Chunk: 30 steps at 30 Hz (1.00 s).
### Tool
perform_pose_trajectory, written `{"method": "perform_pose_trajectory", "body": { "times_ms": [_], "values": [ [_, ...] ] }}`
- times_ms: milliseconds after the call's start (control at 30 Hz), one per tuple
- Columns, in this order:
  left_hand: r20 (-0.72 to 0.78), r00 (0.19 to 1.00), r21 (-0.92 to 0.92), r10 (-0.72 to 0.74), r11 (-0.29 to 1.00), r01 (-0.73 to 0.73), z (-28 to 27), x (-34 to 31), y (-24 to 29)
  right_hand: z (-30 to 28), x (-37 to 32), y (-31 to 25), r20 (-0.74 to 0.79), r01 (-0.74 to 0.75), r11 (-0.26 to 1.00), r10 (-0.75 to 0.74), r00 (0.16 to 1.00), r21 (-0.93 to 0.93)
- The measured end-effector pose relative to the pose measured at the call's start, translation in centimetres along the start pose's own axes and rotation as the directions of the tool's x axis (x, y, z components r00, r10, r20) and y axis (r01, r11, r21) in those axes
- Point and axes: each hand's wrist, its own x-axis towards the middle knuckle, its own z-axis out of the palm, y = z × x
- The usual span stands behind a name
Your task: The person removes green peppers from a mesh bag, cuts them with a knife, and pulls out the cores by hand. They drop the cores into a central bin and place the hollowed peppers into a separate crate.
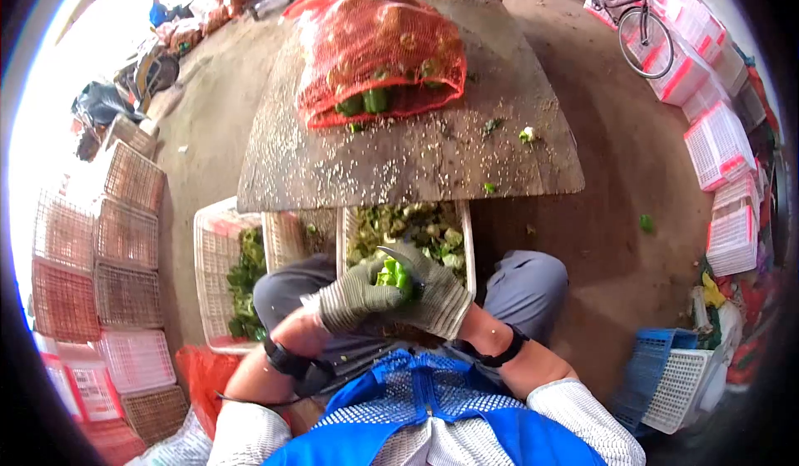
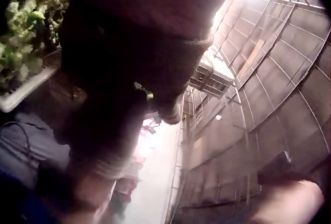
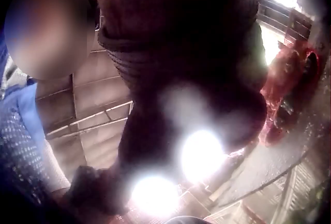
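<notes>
Left hand (image 1: 354, 297) grips the green pepper (image 1: 394, 275); the knife (image 1: 405, 257) set against it is clenched in the right hand (image 1: 441, 301), above the crate (image 1: 468, 250). With fingers so near the edge, a slip would likely cut a glove

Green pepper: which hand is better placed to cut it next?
Probably the right hand: it appears to hold the knife, blade lying over the green pepper, which the left hand grips.
</notes>
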Motion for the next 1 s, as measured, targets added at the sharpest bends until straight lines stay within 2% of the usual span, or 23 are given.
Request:
{"method": "perform_pose_trajectory", "body": {
  "times_ms": [33,100,133,200,233,267,300,333,367,400,433,533,567,633,667,700,733,800,833,867,900,933,1000],
  "values": [
    [0.11,0.994,-0.149,-0.012,0.988,0.028,1.2,-0.4,2.0,-0.1,-0.3,-0.4,0.02,0.016,1.0,-0.015,1.0,-0.021],
    [0.049,0.997,-0.027,-0.054,0.998,0.055,1.1,-0.7,2.1,-0.4,-0.2,-1.4,0.021,0.068,0.997,-0.067,0.998,-0.024],
    [0.01,0.995,0.017,-0.098,0.995,0.098,1.1,-0.8,1.7,-0.3,-0.3,-1.3,0.021,0.056,0.998,-0.055,0.998,-0.034],
    [-0.019,0.989,0.219,-0.148,0.964,0.149,0.6,-1.2,1.4,0.2,-1.2,-1.1,0.03,0.024,0.999,-0.023,0.999,-0.047],
    [0.019,0.995,0.173,-0.093,0.981,0.088,1.0,-1.5,1.7,0.1,-1.3,-1.1,0.035,0.087,0.989,-0.084,0.996,-0.12],
    [0.164,0.985,0.206,-0.054,0.978,0.019,0.9,-1.9,2.5,0.8,-2.6,-0.9,0.053,-0.02,0.998,0.017,0.998,0.055],
    [0.247,0.957,0.15,-0.15,0.982,0.115,0.3,-2.0,3.3,1.4,-3.8,-0.8,0.07,-0.13,0.966,0.117,0.991,0.225],
    [0.336,0.914,0.101,-0.228,0.973,0.206,-0.2,-2.3,3.4,0.5,-2.9,-1.7,0.056,-0.038,0.994,0.033,0.998,0.098],
    [0.382,0.91,-0.01,-0.16,0.984,0.178,-0.2,-2.3,3.3,0.2,-2.3,-2.6,0.044,-0.044,0.989,0.038,0.998,0.144],
    [0.405,0.901,-0.026,-0.159,0.982,0.185,-1.2,-2.0,2.1,0.5,-2.4,-2.9,0.04,-0.098,0.983,0.093,0.995,0.154],
    [0.427,0.891,-0.042,-0.157,0.98,0.193,-2.2,-1.7,0.8,0.2,-1.9,-3.2,0.04,-0.079,0.989,0.074,0.996,0.128],
    [0.469,0.883,-0.101,-0.035,0.99,0.093,-3.5,-0.9,-0.7,-1.2,-0.7,-3.9,0.084,-0.045,0.998,0.04,0.996,0.052],
    [0.427,0.904,-0.234,0.002,0.966,0.108,-3.1,-1.2,-1.5,-1.5,-0.7,-4.1,0.11,-0.04,0.999,0.037,0.993,0.028],
    [0.176,0.984,-0.366,-0.026,0.926,0.09,-4.0,-2.2,-3.2,-1.4,-1.5,-3.2,0.139,-0.168,0.979,0.151,0.979,0.114],
    [0.018,0.995,-0.691,-0.099,0.718,0.084,-3.3,-3.0,-4.7,-1.3,-1.5,-2.8,0.154,-0.224,0.962,0.201,0.967,0.155],
    [-0.057,0.994,-0.735,-0.097,0.678,0.024,-1.9,-2.6,-4.5,-1.4,-0.3,-3.5,0.111,-0.162,0.987,0.161,0.981,0.0],
    [0.027,0.999,-0.715,0.047,0.699,-0.014,-2.7,-1.6,-5.7,-0.6,-0.4,-3.2,-0.039,-0.246,0.967,0.243,0.969,-0.065],
    [-0.029,0.976,-0.917,0.217,0.383,-0.112,-2.3,-0.1,-5.7,-0.5,0.4,-3.0,-0.034,-0.445,0.873,0.46,0.887,0.199],
    [-0.047,0.98,-0.7,0.193,0.693,-0.17,-3.7,0.4,-5.5,-1.4,0.7,-4.0,0.057,-0.62,0.785,0.618,0.784,0.015],
    [-0.065,0.983,-0.309,0.169,0.934,-0.181,-5.2,0.9,-5.4,-1.5,0.3,-3.4,0.056,-0.575,0.817,0.573,0.818,0.043],
    [-0.082,0.986,0.067,0.145,0.988,-0.14,-6.5,1.4,-5.0,-1.3,-0.8,-2.0,0.059,-0.531,0.844,0.528,0.847,0.073],
    [-0.132,0.981,0.045,0.144,0.989,-0.139,-6.1,1.1,-5.1,-1.2,-1.4,-1.0,0.062,-0.484,0.869,0.48,0.875,0.106],
    [-0.1,0.916,0.407,0.389,0.856,-0.319,-4.1,-0.1,-5.5,-0.8,-1.2,-0.6,0.088,-0.563,0.803,0.558,0.825,0.193]
  ]
}}
